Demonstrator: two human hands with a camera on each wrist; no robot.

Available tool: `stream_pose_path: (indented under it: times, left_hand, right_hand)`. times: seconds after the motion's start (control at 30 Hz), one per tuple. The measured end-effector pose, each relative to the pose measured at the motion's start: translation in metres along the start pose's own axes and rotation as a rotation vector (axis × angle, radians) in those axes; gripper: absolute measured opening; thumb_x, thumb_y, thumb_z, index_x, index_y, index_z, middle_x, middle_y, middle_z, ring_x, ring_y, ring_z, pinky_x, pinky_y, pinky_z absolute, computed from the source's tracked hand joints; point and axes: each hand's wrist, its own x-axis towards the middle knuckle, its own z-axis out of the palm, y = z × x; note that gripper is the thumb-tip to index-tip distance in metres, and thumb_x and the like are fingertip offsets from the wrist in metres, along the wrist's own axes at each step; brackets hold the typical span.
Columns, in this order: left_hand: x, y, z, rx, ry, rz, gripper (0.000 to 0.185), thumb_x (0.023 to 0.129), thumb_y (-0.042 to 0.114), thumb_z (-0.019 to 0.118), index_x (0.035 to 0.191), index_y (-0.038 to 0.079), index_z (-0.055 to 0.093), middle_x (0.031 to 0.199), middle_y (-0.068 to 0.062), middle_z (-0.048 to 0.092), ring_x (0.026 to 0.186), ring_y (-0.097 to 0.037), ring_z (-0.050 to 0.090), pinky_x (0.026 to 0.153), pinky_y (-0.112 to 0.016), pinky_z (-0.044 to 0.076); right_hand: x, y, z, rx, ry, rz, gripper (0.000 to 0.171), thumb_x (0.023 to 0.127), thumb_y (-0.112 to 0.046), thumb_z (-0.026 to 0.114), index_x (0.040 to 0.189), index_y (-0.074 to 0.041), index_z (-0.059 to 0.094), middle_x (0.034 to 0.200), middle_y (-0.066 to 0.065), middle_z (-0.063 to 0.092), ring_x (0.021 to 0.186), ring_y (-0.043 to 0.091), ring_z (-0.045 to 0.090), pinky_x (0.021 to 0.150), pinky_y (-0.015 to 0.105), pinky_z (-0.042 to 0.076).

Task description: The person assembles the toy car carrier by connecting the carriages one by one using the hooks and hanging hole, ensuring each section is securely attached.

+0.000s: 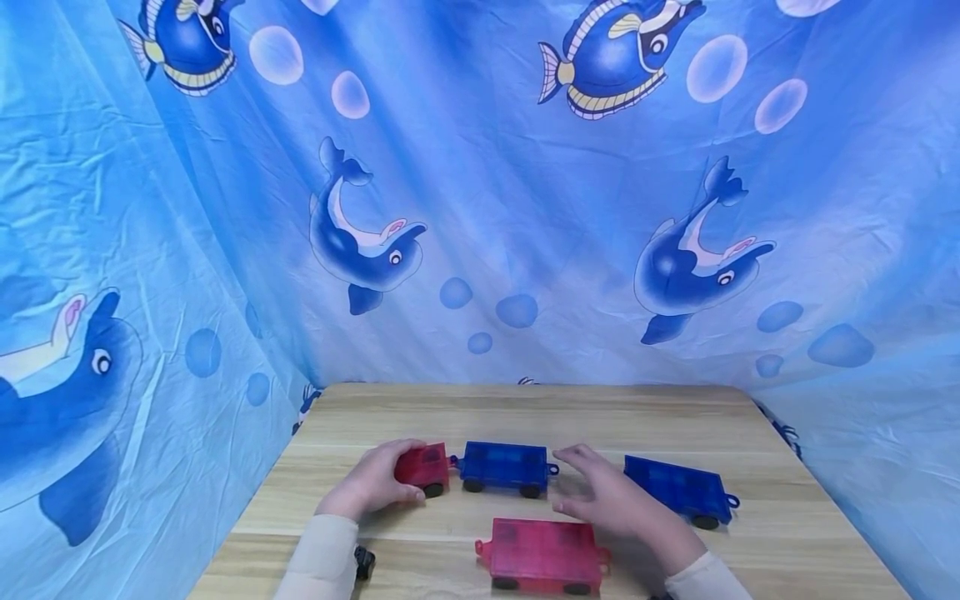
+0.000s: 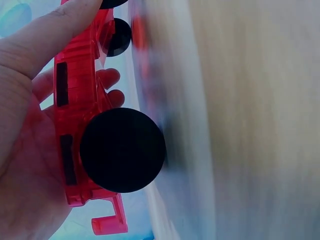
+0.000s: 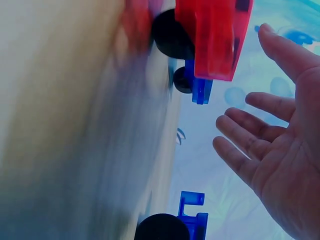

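Red wagons [image 1: 432, 460], blue wagons [image 1: 506, 464], lower frame: translucent, glossy plastic. Surface [image 1: 405, 410]: smooth, wood-grained. Backdrop [image 1: 480, 208], upper frame: creased cloth, slight sheen.

Pale wood-grain table [image 1: 637, 408], wrinkled blue fabric backdrop [image 1: 480, 183], printed dolphins [image 1: 327, 229], striped fish [image 1: 607, 62], pale bubbles [image 1: 717, 68]

Seen sideways at right: a bare right grip [image 3: 287, 150], fingers loosely extended, thumb apart and near the end of a translucent red toy wagon [image 3: 215, 40] with a black wheel [image 3: 172, 32]. Below it, partly hidden, a blue toy wagon [image 3: 200, 92]. At the bottom edge, a blue hook-shaped coupling [image 3: 192, 198] beside a larger wheel [image 3: 162, 230]. At left, a blurred, shadowed bench [image 3: 50, 100]; behind, pale-blue cloth [image 3: 225, 200] with bubble prints [image 3: 235, 96].
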Motion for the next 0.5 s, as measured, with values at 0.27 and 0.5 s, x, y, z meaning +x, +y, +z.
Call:
stream_pose_path:
  times: [0.27,0.5]
  left_hand:
    - [-0.008,-0.016,-0.008,-0.035,-0.007,-0.02,0.089,0.06,0.04,0.091,0.138,0.023,0.052,0.132,-0.002,0.054,0.113,-0.025,0.054,0.09,-0.047,0.047]
    - [-0.017,-0.029,-0.016,-0.032,0.019,-0.038,0.088,0.057,0.039,0.092,0.135,0.024,0.055,0.128,-0.004,0.057,0.11,-0.026,0.054,0.09,-0.047,0.047]
  right_hand:
    - [-0.015,-0.006,0.005,-0.073,-0.012,-0.014,0.076,0.08,-0.07,0.058,0.145,-0.033,0.042,0.138,-0.011,0.045,0.127,0.023,0.046,0.097,0.052,0.043]
    - [-0.023,-0.002,0.008,-0.078,-0.018,-0.044,0.066,0.083,-0.06,0.066,0.14,-0.035,0.046,0.133,-0.012,0.048,0.123,0.021,0.049,0.096,0.052,0.044]
